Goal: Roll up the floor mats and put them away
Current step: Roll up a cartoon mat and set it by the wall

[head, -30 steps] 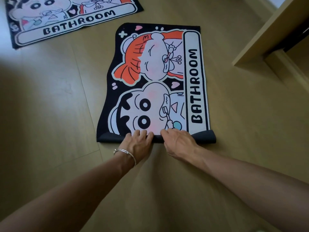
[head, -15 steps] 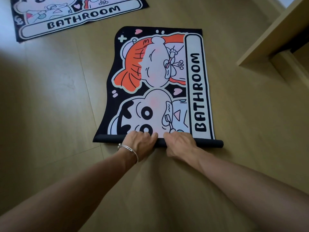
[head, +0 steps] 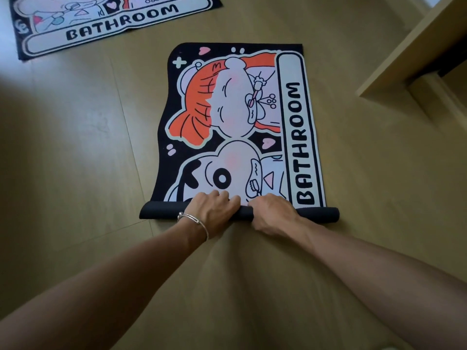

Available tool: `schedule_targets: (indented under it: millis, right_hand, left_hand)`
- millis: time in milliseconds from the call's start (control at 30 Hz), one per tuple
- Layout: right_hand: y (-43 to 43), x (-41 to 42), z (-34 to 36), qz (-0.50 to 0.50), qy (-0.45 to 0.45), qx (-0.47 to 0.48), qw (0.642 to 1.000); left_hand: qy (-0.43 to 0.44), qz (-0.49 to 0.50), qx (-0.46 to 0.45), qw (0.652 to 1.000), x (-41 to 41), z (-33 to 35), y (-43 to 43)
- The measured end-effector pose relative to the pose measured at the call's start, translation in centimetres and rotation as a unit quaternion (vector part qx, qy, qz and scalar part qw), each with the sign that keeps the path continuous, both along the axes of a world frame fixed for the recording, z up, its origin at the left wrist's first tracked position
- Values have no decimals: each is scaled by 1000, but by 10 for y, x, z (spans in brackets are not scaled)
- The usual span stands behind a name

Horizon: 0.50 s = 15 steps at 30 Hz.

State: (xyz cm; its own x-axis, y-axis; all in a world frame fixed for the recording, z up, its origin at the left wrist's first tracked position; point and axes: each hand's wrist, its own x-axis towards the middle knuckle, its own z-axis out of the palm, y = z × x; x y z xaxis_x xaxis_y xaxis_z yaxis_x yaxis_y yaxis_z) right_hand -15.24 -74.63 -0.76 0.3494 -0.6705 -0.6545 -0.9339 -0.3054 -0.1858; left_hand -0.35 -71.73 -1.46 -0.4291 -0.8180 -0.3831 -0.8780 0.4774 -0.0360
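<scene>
Gripping the near end of the mat point(head: 240, 117) with both hands, right in the middle of the rolled part point(head: 321, 214). Left hand point(head: 214, 210) has its fingers curled over the top of the roll, and the right hand point(head: 273, 210) sits just beside it doing the same thing. The dark roll sticks out past each hand on its outer side. Beyond the fingertips the rest of the mat lies flat on the floor point(head: 75, 147), cartoon print up, with the BATHROOM strip on the right hand's side. Silver bracelet point(head: 193, 219) on the left wrist. A second mat point(head: 101, 24) lies flat well beyond the left hand, and a wooden furniture edge point(head: 409, 54) sits far beyond the right hand.
</scene>
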Motion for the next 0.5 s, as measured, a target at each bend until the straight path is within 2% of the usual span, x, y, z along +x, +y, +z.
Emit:
schedule_targets:
  millis: [200,267,400,500]
  right_hand:
    - [18,-10,-5,86,-44,-137,986]
    - [13,-11,-5,64,-32,-113,991]
    - [-6,-7,1,5,-17,11,1000]
    - [-2,-4,3,24,-18,-12,999]
  left_hand:
    - [-11,28,126,992,-2,0,-16]
    - [9,23,119,993,-1,2,-16]
    - [37,-10,4,999,1,-5,-2]
    - [16,32,49,998,0,-4,-6]
